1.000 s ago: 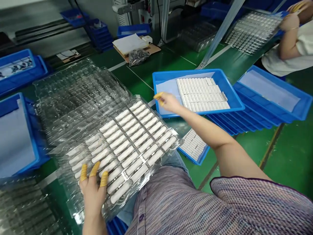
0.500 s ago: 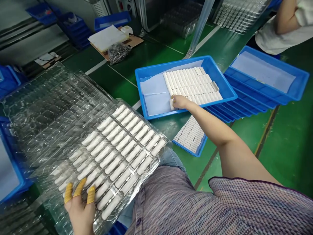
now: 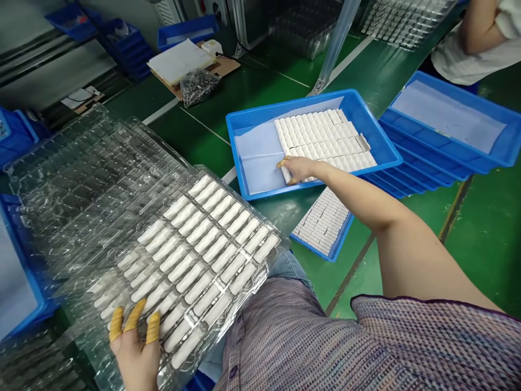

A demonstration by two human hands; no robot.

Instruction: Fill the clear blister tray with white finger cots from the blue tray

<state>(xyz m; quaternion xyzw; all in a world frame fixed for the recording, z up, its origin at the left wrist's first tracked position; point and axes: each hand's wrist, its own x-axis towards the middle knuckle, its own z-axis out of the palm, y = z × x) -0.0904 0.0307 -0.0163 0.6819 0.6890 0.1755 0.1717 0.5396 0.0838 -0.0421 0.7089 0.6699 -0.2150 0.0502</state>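
Observation:
My left hand (image 3: 135, 347), with yellow finger cots, rests its spread fingers on the near-left corner of a clear plastic blister tray (image 3: 280, 241). Rows of white, rounded oblong pieces (image 3: 214, 248) fill the tray's pockets. At the right, my right hand (image 3: 300, 169) reaches into a blue bin (image 3: 378, 144) lined with white paper (image 3: 260, 157). Its thumb and fingers are apart beside the near-left end of tightly packed white pieces (image 3: 321, 136). The fingertips seem to touch the end piece; the palm hides part of that row.
More clear trays (image 3: 77, 179) lie at the left. Blue bins (image 3: 451, 117) are stacked at the right, near a co-worker's arm (image 3: 480, 27). A lower blue bin (image 3: 323, 222) holds more white pieces. Papers (image 3: 179, 60) and a bag of small parts (image 3: 198, 86) lie behind.
My right thumb has lifted away from the white piece at the row's end, and the fingers have spread. My left hand stays in place on the tray. The view has shifted slightly.

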